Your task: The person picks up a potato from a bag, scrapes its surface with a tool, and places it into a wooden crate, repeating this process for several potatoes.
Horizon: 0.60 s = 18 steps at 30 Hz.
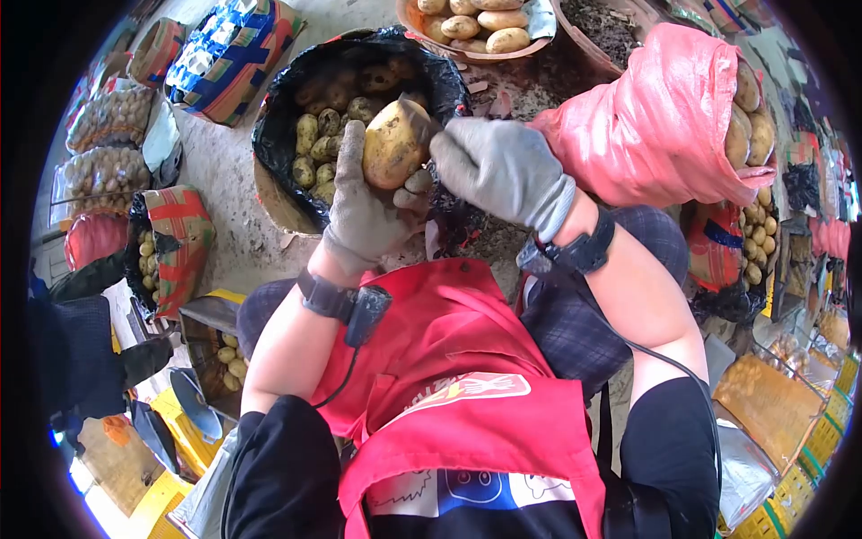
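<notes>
A large yellow-brown potato [396,144] with dirt on its skin is gripped in my gloved left hand [364,216], one finger stretched along its left side and others under its lower right. Close by on the right is my gloved right hand [507,171]. Its fingers are curled together and slightly blurred, and whatever they may hold is hidden. Both hands are over a round container [269,157] lined with a black plastic bag [355,49]. Inside it lie smaller potatoes [325,148], under and beyond the large one.
To the right stands a pink sack [628,126] with large potatoes at its mouth. A basin [480,54] of cleaner potatoes is at the top, beside a tub of dark soil [597,36]. Woven bags [224,67], bagged potatoes [108,117] and yellow crates [180,431] surround me. Another person's dark sleeve [81,359] shows at left.
</notes>
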Each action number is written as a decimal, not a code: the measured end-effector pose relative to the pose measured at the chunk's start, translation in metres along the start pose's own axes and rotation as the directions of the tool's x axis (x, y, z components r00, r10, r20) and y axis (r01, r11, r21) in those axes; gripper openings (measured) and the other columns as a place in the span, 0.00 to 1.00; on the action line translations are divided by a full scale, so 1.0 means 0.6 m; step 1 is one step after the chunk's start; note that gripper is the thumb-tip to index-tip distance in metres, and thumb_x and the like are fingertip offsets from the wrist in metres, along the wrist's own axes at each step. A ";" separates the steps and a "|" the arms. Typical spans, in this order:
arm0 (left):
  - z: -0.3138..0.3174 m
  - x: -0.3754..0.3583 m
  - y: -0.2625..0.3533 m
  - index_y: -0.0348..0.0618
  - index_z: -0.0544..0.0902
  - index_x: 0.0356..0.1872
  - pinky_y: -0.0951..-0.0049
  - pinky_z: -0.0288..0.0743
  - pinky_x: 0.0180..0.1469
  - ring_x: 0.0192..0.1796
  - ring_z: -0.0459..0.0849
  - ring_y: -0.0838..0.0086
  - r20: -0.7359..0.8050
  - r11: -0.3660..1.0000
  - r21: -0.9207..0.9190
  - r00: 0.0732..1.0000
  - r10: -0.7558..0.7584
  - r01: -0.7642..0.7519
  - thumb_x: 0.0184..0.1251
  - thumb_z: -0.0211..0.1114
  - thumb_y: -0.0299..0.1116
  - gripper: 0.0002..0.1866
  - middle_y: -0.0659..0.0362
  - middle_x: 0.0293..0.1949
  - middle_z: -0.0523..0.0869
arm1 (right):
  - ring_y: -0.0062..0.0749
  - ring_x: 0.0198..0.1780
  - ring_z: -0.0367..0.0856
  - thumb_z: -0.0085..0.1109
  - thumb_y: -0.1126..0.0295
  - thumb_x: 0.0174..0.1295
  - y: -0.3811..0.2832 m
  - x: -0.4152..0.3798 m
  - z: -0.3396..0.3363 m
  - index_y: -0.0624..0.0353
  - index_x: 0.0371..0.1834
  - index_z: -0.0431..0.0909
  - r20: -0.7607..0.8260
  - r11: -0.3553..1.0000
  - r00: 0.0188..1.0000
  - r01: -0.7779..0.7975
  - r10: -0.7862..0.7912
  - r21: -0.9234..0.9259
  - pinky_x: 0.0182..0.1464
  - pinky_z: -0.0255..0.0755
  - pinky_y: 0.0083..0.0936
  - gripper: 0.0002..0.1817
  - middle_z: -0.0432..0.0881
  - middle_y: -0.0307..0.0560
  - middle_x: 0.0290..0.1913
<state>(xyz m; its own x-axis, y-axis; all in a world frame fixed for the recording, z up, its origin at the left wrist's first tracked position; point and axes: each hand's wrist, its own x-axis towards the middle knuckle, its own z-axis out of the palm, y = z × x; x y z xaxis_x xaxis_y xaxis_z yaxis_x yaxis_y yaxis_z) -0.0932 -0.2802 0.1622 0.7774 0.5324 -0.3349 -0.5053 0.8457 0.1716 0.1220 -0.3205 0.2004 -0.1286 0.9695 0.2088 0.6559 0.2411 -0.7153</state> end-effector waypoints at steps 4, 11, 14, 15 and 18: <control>0.072 0.007 -0.026 0.49 0.81 0.67 0.73 0.84 0.39 0.37 0.86 0.70 -0.447 0.980 0.151 0.875 0.186 -0.131 0.74 0.60 0.72 0.38 0.57 0.55 0.89 | 0.54 0.33 0.88 0.62 0.55 0.72 -0.027 -0.019 0.017 0.55 0.31 0.83 0.203 0.960 0.962 0.221 -0.185 -0.174 0.35 0.80 0.50 0.17 0.86 0.55 0.30; -0.044 0.012 0.010 0.53 0.79 0.72 0.64 0.82 0.61 0.63 0.87 0.67 0.161 0.999 0.026 0.986 0.031 -0.036 0.81 0.51 0.69 0.35 0.55 0.65 0.86 | 0.59 0.35 0.89 0.58 0.51 0.75 0.015 0.006 -0.008 0.56 0.33 0.85 0.025 0.996 0.999 -0.018 0.020 -0.086 0.38 0.81 0.50 0.20 0.87 0.60 0.30; -0.010 0.010 -0.003 0.51 0.79 0.71 0.64 0.82 0.58 0.61 0.87 0.67 0.088 0.997 0.068 0.996 0.022 -0.028 0.80 0.53 0.69 0.36 0.54 0.64 0.87 | 0.58 0.35 0.90 0.58 0.51 0.75 -0.008 -0.012 0.008 0.56 0.32 0.85 0.081 0.993 0.994 0.078 -0.071 -0.094 0.38 0.83 0.49 0.21 0.88 0.59 0.30; 0.015 0.005 -0.012 0.49 0.79 0.70 0.63 0.82 0.56 0.59 0.87 0.66 -0.135 0.987 0.144 0.987 0.088 -0.068 0.80 0.53 0.69 0.36 0.54 0.63 0.88 | 0.56 0.35 0.90 0.58 0.50 0.74 -0.023 -0.018 0.008 0.55 0.31 0.85 0.206 0.984 0.976 0.095 -0.063 -0.153 0.39 0.84 0.47 0.21 0.88 0.59 0.29; 0.054 0.001 -0.028 0.48 0.80 0.69 0.64 0.80 0.50 0.53 0.87 0.67 -0.335 0.982 0.156 0.929 0.155 -0.107 0.79 0.54 0.72 0.38 0.55 0.61 0.88 | 0.53 0.33 0.90 0.59 0.51 0.73 -0.025 -0.033 0.023 0.55 0.30 0.84 0.190 0.957 0.966 0.213 -0.176 -0.195 0.36 0.84 0.46 0.21 0.87 0.57 0.27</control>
<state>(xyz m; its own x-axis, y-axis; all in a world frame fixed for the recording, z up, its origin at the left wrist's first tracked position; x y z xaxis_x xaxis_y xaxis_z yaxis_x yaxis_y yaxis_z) -0.0719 -0.2931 0.1893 0.5190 0.6137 -0.5950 -0.5208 0.7790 0.3492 0.1044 -0.3427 0.1978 -0.3812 0.9024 0.2007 0.7458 0.4285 -0.5101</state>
